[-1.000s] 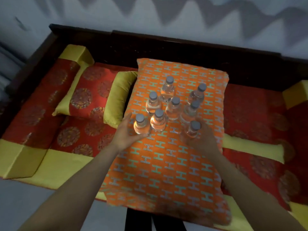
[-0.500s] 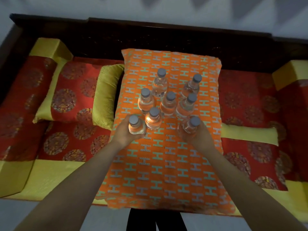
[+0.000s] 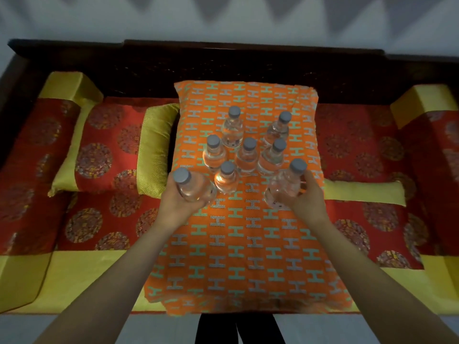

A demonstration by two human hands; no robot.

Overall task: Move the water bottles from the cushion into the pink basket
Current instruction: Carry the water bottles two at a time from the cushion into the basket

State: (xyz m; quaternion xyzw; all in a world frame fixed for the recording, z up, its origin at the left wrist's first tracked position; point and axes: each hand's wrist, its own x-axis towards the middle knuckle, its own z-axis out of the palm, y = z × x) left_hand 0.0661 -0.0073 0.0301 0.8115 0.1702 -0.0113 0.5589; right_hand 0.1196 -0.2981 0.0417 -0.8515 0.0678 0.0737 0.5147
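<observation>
Over orange patterned cushion (image 3: 236, 256), left hand (image 3: 177, 209), right hand (image 3: 309, 198) each clasp a clear grey-capped water bottle (image 3: 195, 188), newly lifted; six remain

From here, the near half of the orange cushion (image 3: 238, 256) lies bare for a reach, while six upright water bottles (image 3: 246, 157) crowd its middle (packed close), the dark wooden backrest (image 3: 223, 63) behind and a yellow bolster (image 3: 155, 147) at left.

Single view, head-worn, wide-angle. Looks steeply down and forward from above the near edge of the orange cushion (image 3: 248, 256), facing the far wall (image 3: 223, 18). Close range: left forearm (image 3: 119, 281) and right forearm (image 3: 367, 274) enter from the near corners. Red seat (image 3: 104, 219) runs off frame left and right.
</observation>
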